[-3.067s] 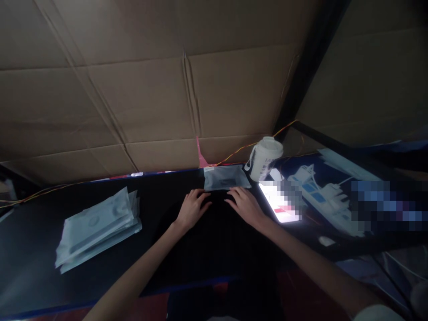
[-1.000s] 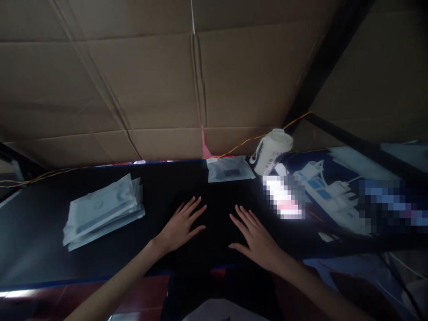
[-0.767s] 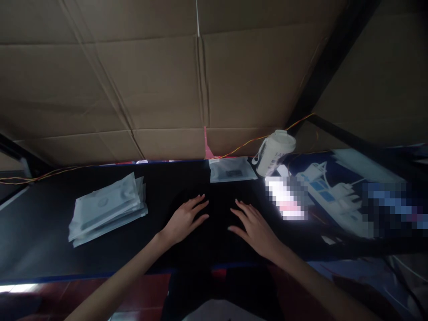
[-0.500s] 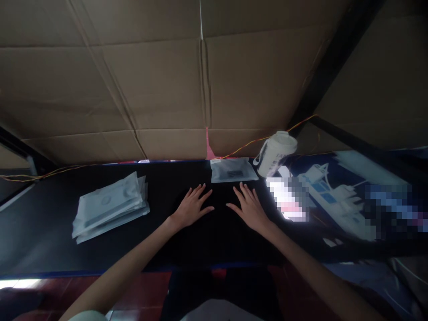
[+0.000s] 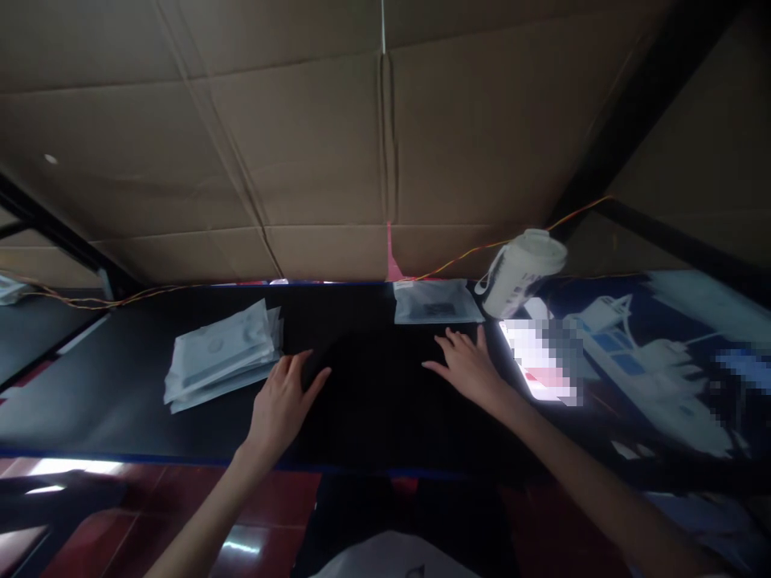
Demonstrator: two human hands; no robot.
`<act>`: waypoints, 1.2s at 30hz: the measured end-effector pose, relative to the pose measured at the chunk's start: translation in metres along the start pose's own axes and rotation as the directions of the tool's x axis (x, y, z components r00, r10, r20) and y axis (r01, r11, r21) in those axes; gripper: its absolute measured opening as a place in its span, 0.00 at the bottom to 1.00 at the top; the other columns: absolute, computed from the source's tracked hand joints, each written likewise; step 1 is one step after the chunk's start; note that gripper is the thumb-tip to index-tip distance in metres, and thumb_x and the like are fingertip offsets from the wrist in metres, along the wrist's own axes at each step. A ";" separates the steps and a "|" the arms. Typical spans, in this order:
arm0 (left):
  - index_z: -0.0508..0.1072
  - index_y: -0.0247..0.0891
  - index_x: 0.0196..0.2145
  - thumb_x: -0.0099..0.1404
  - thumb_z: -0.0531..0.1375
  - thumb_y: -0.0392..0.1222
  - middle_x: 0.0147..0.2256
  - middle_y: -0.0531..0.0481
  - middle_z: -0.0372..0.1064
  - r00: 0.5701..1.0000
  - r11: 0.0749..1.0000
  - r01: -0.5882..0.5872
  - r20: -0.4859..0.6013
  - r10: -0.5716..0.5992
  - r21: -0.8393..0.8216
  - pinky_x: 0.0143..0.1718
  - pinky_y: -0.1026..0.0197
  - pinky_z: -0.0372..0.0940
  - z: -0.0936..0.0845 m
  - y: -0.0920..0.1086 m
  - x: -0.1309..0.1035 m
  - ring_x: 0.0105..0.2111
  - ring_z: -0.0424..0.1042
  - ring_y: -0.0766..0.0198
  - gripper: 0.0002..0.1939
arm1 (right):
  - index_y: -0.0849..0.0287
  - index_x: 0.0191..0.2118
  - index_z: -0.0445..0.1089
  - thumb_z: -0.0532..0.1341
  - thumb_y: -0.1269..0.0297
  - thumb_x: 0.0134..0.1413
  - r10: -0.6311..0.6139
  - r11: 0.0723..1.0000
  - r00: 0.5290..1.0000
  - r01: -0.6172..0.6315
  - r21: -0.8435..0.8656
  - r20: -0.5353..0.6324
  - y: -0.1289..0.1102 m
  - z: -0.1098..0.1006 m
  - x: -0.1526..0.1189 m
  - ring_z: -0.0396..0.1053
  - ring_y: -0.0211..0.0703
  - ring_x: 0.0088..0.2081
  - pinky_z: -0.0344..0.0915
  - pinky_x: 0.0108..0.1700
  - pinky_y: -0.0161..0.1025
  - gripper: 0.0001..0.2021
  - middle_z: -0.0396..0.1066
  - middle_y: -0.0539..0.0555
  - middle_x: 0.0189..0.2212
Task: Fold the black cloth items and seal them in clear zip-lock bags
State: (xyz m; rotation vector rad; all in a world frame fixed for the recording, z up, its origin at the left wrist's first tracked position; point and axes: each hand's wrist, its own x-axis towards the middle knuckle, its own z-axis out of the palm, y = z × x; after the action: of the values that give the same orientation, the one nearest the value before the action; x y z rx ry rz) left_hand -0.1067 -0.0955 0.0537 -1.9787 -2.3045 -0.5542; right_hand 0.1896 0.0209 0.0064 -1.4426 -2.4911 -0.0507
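Note:
My left hand (image 5: pixel 282 403) is beside the right end of a stack of frosted plastic zip bags (image 5: pixel 220 353), its thumb apart from the bent fingers and nothing in it. Whether its fingertips touch the bags I cannot tell. My right hand (image 5: pixel 467 365) is spread over the black table top (image 5: pixel 367 393), holding nothing. Just beyond its fingertips lies a single frosted zip bag (image 5: pixel 437 302) with something dark inside.
A white lidded cup (image 5: pixel 524 273) with a strap stands behind my right hand. A lit phone-like screen (image 5: pixel 536 361), partly blurred, lies right of that hand. Cardboard (image 5: pixel 301 144) walls the back, with a thin yellow-red wire (image 5: pixel 463 255) along it. Black frame bars slant at both sides.
My left hand has moved left from the middle of the table to the bag stack. The right hand stays near the single bag, its fingers a little more bent. The view has shifted left.

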 end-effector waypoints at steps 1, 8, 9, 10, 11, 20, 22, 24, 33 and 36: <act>0.64 0.38 0.51 0.66 0.50 0.59 0.45 0.42 0.69 0.996 0.996 0.083 0.034 -0.084 0.024 0.40 0.53 0.68 -0.001 -0.004 -0.009 0.43 0.73 0.51 0.25 | 0.64 0.52 0.69 0.53 0.48 0.60 -0.049 0.998 0.999 0.049 0.048 0.001 -0.008 -0.009 0.011 0.66 0.63 0.52 0.44 0.59 0.68 0.25 0.70 0.67 0.50; 0.66 0.42 0.41 0.64 0.52 0.59 0.31 0.51 0.72 0.924 0.941 0.332 0.223 -0.311 -0.064 0.29 0.61 0.63 0.009 -0.015 -0.029 0.33 0.75 0.56 0.19 | 0.59 0.54 0.67 0.66 0.58 0.51 -0.447 0.836 0.878 0.343 0.429 0.169 -0.092 -0.026 0.103 0.64 0.55 0.54 0.55 0.57 0.53 0.25 0.67 0.61 0.52; 0.67 0.42 0.39 0.64 0.52 0.58 0.30 0.52 0.72 0.926 0.940 0.326 0.233 -0.297 -0.100 0.29 0.61 0.63 0.009 -0.015 -0.028 0.33 0.75 0.57 0.17 | 0.57 0.53 0.68 0.69 0.58 0.46 -0.473 0.821 0.860 0.351 0.451 0.191 -0.100 -0.020 0.114 0.64 0.56 0.54 0.55 0.56 0.54 0.27 0.67 0.61 0.53; 0.68 0.43 0.38 0.64 0.53 0.56 0.29 0.53 0.72 0.929 0.935 0.322 0.238 -0.283 -0.146 0.29 0.62 0.63 0.009 -0.016 -0.028 0.32 0.74 0.57 0.15 | 0.54 0.51 0.70 0.71 0.58 0.43 -0.494 0.807 0.844 0.356 0.471 0.208 -0.105 -0.013 0.123 0.64 0.57 0.54 0.56 0.55 0.55 0.26 0.67 0.60 0.53; 0.68 0.42 0.37 0.64 0.52 0.55 0.28 0.53 0.72 0.932 0.925 0.322 0.239 -0.273 -0.201 0.29 0.62 0.63 0.009 -0.016 -0.027 0.31 0.74 0.58 0.15 | 0.54 0.47 0.72 0.72 0.59 0.41 -0.511 0.793 0.831 0.358 0.493 0.220 -0.109 -0.006 0.131 0.64 0.58 0.54 0.56 0.54 0.55 0.24 0.67 0.59 0.53; 0.61 0.41 0.53 0.59 0.56 0.60 0.35 0.51 0.67 0.887 0.723 0.461 0.242 -0.394 -0.514 0.19 0.65 0.64 0.015 -0.011 -0.026 0.27 0.71 0.62 0.29 | 0.60 0.34 0.71 0.67 0.66 0.49 -0.540 0.616 0.831 0.283 0.736 0.133 -0.102 0.003 0.144 0.72 0.39 0.38 0.64 0.41 0.35 0.07 0.75 0.51 0.34; 0.57 0.41 0.57 0.58 0.57 0.58 0.37 0.49 0.67 0.862 0.724 0.507 0.294 -0.414 -0.467 0.17 0.65 0.63 0.019 -0.009 -0.020 0.27 0.71 0.62 0.33 | 0.59 0.35 0.70 0.66 0.67 0.50 -0.528 0.572 0.844 0.273 0.774 0.092 -0.103 -0.005 0.141 0.72 0.38 0.39 0.63 0.42 0.34 0.06 0.75 0.51 0.35; 0.60 0.40 0.55 0.60 0.57 0.54 0.36 0.49 0.68 0.868 0.783 0.490 0.295 -0.399 -0.384 0.22 0.64 0.64 0.022 -0.009 -0.013 0.30 0.73 0.59 0.29 | 0.60 0.35 0.70 0.66 0.67 0.50 -0.522 0.537 0.851 0.271 0.799 0.063 -0.104 -0.012 0.140 0.72 0.38 0.40 0.63 0.43 0.33 0.06 0.75 0.51 0.36; 0.67 0.42 0.46 0.62 0.56 0.51 0.34 0.48 0.74 0.879 0.945 0.325 0.384 -0.283 -0.048 0.31 0.61 0.59 0.003 -0.004 -0.002 0.36 0.74 0.53 0.16 | 0.59 0.38 0.75 0.61 0.69 0.56 -0.545 0.532 0.835 0.271 0.802 0.080 -0.098 -0.023 0.141 0.73 0.39 0.41 0.63 0.45 0.35 0.06 0.77 0.53 0.38; 0.67 0.41 0.46 0.65 0.53 0.50 0.36 0.46 0.73 0.889 0.957 0.289 0.363 -0.278 0.023 0.31 0.61 0.59 0.002 0.001 0.003 0.37 0.73 0.52 0.15 | 0.60 0.40 0.76 0.59 0.67 0.58 -0.548 0.566 0.828 0.264 0.781 0.118 -0.097 -0.026 0.141 0.73 0.43 0.42 0.63 0.45 0.37 0.09 0.77 0.56 0.39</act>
State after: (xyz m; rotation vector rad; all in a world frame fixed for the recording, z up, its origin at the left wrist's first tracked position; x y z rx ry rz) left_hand -0.1064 -0.0922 0.0532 -1.9023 -2.8529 -0.2500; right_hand 0.0455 0.0873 0.0754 -0.5156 -2.5468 1.1071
